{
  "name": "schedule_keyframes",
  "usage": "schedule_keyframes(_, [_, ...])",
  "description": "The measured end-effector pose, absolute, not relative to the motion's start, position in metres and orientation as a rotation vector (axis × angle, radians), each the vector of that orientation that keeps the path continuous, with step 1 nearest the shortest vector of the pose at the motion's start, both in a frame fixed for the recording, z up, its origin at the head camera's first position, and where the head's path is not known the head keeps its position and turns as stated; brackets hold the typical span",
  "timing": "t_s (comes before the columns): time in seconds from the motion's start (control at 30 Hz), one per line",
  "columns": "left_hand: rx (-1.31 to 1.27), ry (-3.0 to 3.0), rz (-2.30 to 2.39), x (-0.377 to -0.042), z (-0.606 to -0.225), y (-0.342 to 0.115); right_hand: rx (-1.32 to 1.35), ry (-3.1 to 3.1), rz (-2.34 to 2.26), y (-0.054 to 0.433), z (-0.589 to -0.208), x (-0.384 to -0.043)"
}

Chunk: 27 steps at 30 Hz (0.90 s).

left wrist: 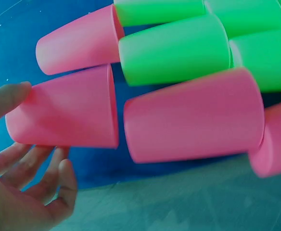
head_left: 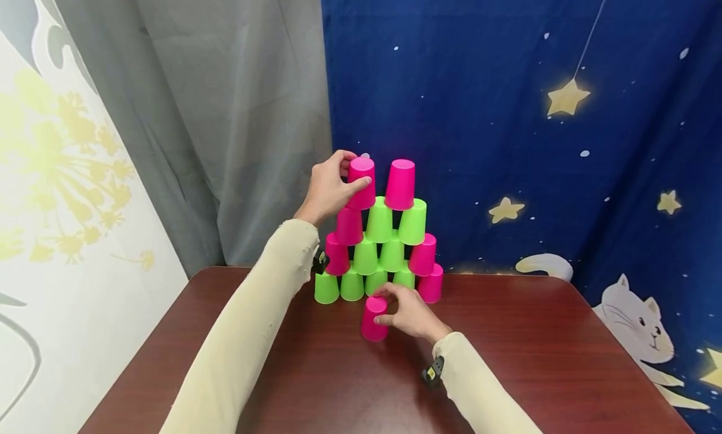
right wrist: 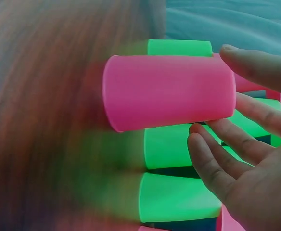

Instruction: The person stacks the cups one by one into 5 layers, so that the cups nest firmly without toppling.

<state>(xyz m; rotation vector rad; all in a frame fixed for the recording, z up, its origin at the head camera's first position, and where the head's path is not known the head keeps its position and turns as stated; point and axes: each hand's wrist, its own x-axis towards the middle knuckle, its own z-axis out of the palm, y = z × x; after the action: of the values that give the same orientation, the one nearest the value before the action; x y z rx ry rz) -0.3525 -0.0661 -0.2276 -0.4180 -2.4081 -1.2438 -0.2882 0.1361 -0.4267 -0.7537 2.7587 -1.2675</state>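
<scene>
My left hand [head_left: 329, 186] grips an upside-down pink cup [head_left: 362, 186] near its closed end, thumb on one side and fingers on the other. This cup is at the left of the top row of a cup pyramid, close over the third row's pink cup [head_left: 349, 226] and green cup [head_left: 380, 221]. Another pink cup [head_left: 400, 184] stands to its right on that row. Low in front of the pyramid, my right hand [head_left: 414, 312] holds a second upside-down pink cup [head_left: 375, 320] between thumb and fingers; the right wrist view shows its full side [right wrist: 169, 91].
Lower rows mix green cups [head_left: 352, 285] and pink cups [head_left: 430, 283], all mouth down, near the back edge of the brown table [head_left: 507, 340]. Behind hang a grey curtain [head_left: 237, 108] and a blue star-patterned curtain [head_left: 451, 76].
</scene>
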Motion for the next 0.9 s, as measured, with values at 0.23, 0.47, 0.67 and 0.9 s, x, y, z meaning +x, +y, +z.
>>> schedule_keyframes(0.23, [-0.405, -2.36, -1.292, -0.358, -0.234, -0.058, -0.742, 2.793, -1.295, 0.133, -0.431, -0.287])
schedule_keyframes(0.47, [-0.364, -2.417, -1.28, -0.363, -0.237, -0.059, -0.74, 2.791, -1.298, 0.132, -0.437, -0.285])
schedule_keyframes(0.67, [-0.354, -2.447, -1.276, -0.368, -0.238, -0.061, -0.75, 2.808, -1.306, 0.13, -0.44, -0.283])
schedule_keyframes(0.9, [-0.36, -2.447, -1.281, -0.37, -0.24, -0.06, -0.725, 2.806, -1.329, 0.131, -0.441, -0.284])
